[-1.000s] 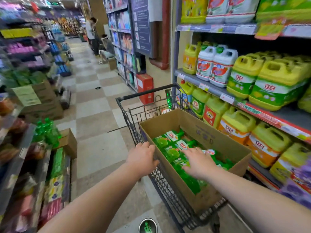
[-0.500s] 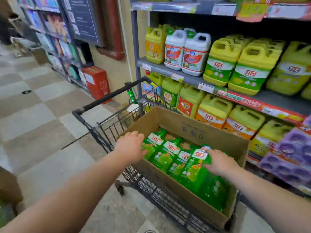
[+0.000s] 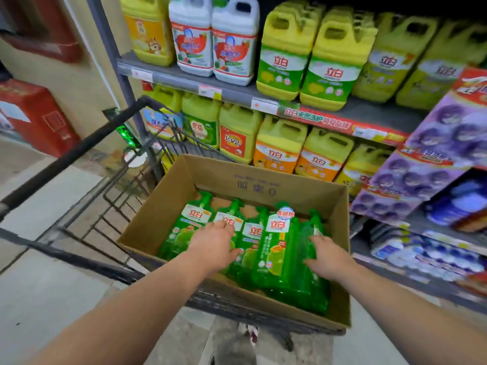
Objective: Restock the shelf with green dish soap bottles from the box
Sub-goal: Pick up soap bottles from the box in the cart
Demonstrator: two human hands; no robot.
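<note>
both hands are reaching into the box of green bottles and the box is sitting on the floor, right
No: the box sits in the cart, not on the floor, as the head view shows. The left hand and right hand do reach into it, over the green bottles.

A black wire shopping cart [image 3: 79,151] stands on the pale tiled floor [image 3: 39,299], close against the shelving. In its basket sits an open brown cardboard box [image 3: 258,180]. Green plastic dish soap bottles [image 3: 274,248] lie side by side on the bottom of the box, pump heads toward the shelving. The grey metal shelf [image 3: 184,83] carries upright yellow plastic jugs [image 3: 284,56] and two white plastic jugs [image 3: 213,40]. Beneath it stands a row of yellow jugs with orange labels [image 3: 279,146].
</note>
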